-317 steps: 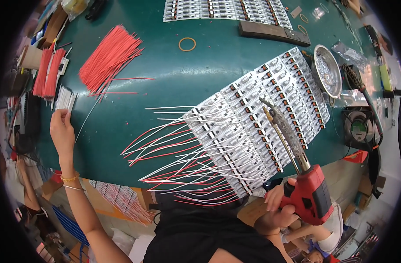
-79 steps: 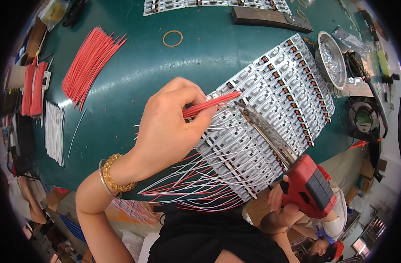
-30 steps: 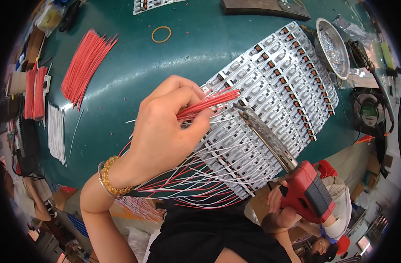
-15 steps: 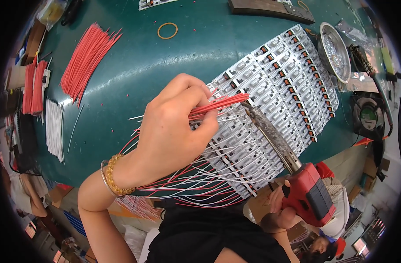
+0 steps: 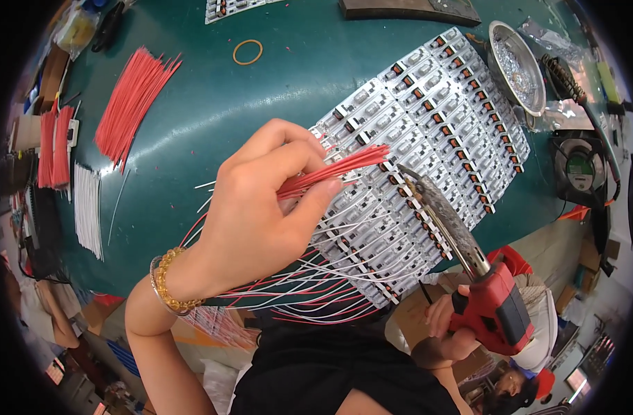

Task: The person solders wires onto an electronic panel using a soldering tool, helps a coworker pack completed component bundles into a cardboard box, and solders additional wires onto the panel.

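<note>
My left hand point(image 5: 264, 197) pinches a bundle of red wires point(image 5: 337, 169) over a panel of small circuit boards point(image 5: 427, 124). The tips of the bundle point right, toward a soldering iron. My right hand point(image 5: 454, 325) is wrapped round the red and black handle of that pistol-shaped soldering iron point(image 5: 492, 304). Its dark, crusted tip hangs over the boards, slightly apart from the wire ends. Red and white wires point(image 5: 309, 294) trail from the boards' near left part, passing under my left wrist. My left palm hides part of the bundle.
Piles of red wires point(image 5: 133, 104) and white wires point(image 5: 88, 211) lie on the green table point(image 5: 199, 104) at left. A rubber band point(image 5: 248, 52) lies farther back. At right are a metal bowl point(image 5: 517, 69), a coiled-spring holder point(image 5: 569, 86) and a small fan point(image 5: 580, 173). Another person point(image 5: 537, 332) is at lower right.
The soldering iron's tip has drawn back slightly right from the red wire ends. My left hand has shifted a little left with the bundle. The whole view has also shifted slightly.
</note>
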Demonstrator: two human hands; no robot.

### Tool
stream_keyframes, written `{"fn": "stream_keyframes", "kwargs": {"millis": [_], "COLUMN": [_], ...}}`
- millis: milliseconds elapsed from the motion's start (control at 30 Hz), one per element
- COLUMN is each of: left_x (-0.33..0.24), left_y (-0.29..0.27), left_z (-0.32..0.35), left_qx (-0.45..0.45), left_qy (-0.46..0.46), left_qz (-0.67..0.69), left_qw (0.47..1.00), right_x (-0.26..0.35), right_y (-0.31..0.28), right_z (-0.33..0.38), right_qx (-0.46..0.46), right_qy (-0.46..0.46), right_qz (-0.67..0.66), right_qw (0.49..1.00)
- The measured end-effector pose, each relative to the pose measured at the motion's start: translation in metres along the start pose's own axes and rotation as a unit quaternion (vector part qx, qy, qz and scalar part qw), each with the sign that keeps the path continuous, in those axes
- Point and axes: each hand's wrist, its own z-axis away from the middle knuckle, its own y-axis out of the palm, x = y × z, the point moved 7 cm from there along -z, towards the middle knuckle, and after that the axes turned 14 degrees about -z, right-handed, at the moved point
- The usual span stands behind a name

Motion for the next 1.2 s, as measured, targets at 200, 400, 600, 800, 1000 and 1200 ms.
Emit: {"fn": "stream_keyframes", "kwargs": {"millis": [200,400,600,800,1000,1200], "left_x": [-0.007,-0.012,-0.014,-0.015,-0.014,-0.015], "left_y": [0.014,0.018,0.022,0.024,0.024,0.024], "left_z": [-0.001,0.001,0.003,0.004,0.005,0.005], "left_qx": [-0.014,-0.049,-0.021,-0.036,-0.055,-0.061], "left_qy": [-0.002,0.017,0.057,0.065,0.074,0.078], "left_qz": [-0.061,-0.13,-0.182,-0.203,-0.204,-0.21], "left_qw": [0.998,0.99,0.981,0.976,0.975,0.973], "right_x": [-0.01,-0.019,-0.017,-0.013,-0.011,-0.013], "right_y": [-0.019,-0.033,-0.001,0.003,0.004,0.002], "right_z": [0.023,0.039,0.001,0.0,-0.002,0.0], "right_qx": [-0.008,-0.234,-0.072,-0.132,-0.112,-0.144], "right_qy": [0.025,0.092,0.132,0.116,0.125,0.086], "right_qz": [0.035,0.023,-0.093,-0.046,-0.006,-0.005], "right_qw": [0.999,0.968,0.984,0.983,0.986,0.986]}}
